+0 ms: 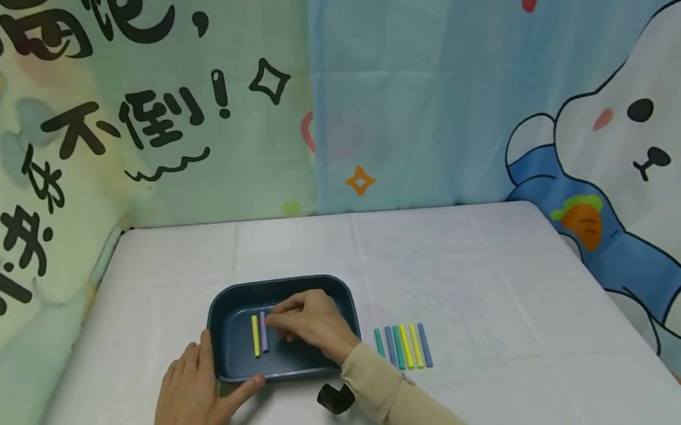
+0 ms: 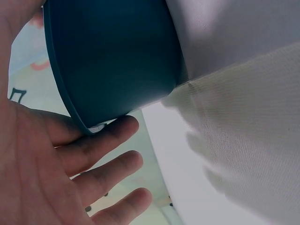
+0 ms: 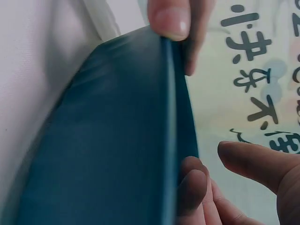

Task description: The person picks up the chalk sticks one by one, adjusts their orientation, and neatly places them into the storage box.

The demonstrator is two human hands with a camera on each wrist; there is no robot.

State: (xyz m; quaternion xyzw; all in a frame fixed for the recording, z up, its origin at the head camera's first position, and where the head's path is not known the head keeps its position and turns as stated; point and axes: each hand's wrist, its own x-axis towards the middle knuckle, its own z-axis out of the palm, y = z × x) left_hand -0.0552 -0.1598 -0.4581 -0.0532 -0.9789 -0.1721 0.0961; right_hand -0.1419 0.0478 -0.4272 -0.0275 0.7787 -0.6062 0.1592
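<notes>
A dark blue tray (image 1: pixel 307 372) stands on the table with a yellow chalk stick (image 1: pixel 256 336) and a purple chalk stick (image 1: pixel 264 333) lying side by side in it. My right hand (image 1: pixel 315 322) reaches over the tray, its fingertips right at the upper end of the purple stick. No chalk shows between its parted fingers (image 3: pixel 251 161) in the right wrist view. At the tray's front left corner, my left hand (image 1: pixel 188 395) rests with its thumb on the front rim and straight fingers along the left side. Those fingers (image 2: pixel 110 168) spread past the rim in the left wrist view.
Several chalk sticks (image 1: pixel 406 347) in green, blue and yellow lie in a row right of the tray, close to the right sleeve (image 1: pixel 397 393). White cloth (image 1: pixel 497 279) covers the table. Printed curtains (image 1: pixel 403 95) hang behind and at the sides.
</notes>
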